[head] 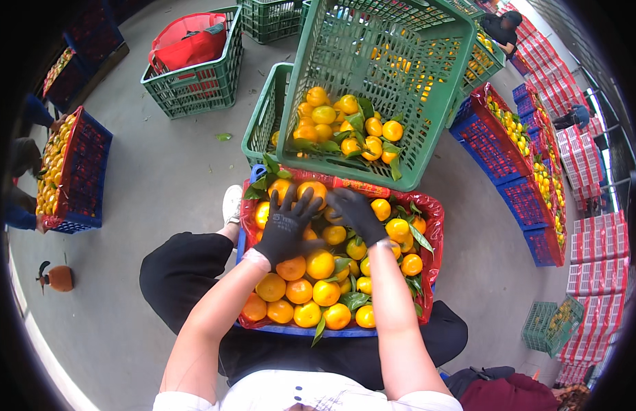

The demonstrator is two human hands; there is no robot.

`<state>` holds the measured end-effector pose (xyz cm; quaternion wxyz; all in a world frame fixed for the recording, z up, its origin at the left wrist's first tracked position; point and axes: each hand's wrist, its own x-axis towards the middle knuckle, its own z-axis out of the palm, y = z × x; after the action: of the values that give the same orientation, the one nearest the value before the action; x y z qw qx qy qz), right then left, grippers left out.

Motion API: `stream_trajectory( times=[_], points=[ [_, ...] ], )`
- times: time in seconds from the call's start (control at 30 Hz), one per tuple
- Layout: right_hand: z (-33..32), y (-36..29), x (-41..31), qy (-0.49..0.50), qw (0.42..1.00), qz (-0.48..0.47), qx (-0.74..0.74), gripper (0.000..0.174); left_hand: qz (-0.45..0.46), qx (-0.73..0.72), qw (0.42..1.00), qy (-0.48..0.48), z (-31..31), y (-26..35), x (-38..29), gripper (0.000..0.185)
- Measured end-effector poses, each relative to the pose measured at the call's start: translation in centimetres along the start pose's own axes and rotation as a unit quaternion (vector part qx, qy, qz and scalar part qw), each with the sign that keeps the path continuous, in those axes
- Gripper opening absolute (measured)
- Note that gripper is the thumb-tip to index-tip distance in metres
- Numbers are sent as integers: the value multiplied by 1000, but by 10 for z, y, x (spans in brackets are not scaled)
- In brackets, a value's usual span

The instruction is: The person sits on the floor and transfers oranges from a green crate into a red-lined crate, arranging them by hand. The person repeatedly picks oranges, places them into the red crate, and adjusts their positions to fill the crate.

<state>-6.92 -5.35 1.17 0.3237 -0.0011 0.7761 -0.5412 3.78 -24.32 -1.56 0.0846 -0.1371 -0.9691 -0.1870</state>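
Observation:
Both of my hands wear black work gloves over a blue plastic crate lined with red plastic film and filled with orange citrus fruit, some with green leaves. My left hand lies with fingers spread on the fruit at the crate's left and far part, touching fruit near the fingertips. My right hand is bent over the fruit just to its right, slightly blurred; its fingertips are partly hidden, so whether it grips a fruit is unclear. Beyond the liner's far edge, a tilted green plastic crate holds loose leafy citrus.
A green crate with a red bag stands far left. Blue fruit crates at the left are held by another person's hands. More blue crates and stacked cartons line the right. A person in dark red is at lower right.

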Motion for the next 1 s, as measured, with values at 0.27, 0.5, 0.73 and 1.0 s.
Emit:
stream_trajectory(
  times=[0.27, 0.5, 0.73, 1.0],
  points=[
    [-93, 48, -32, 325, 850, -83, -407, 57, 9, 4, 1000, -16, 4, 5, 6, 111],
    [-130, 33, -58, 337, 793, -300, -410, 54, 11, -2, 1000, -15, 8, 0, 5, 116],
    [-139, 84, -97, 175, 939, -112, -274, 65, 17, -9, 1000, -9, 12, 4, 9, 115],
    [-76, 33, -115, 67, 990, -121, -19, 63, 13, -7, 1000, 14, 13, -4, -1, 114]
  ],
)
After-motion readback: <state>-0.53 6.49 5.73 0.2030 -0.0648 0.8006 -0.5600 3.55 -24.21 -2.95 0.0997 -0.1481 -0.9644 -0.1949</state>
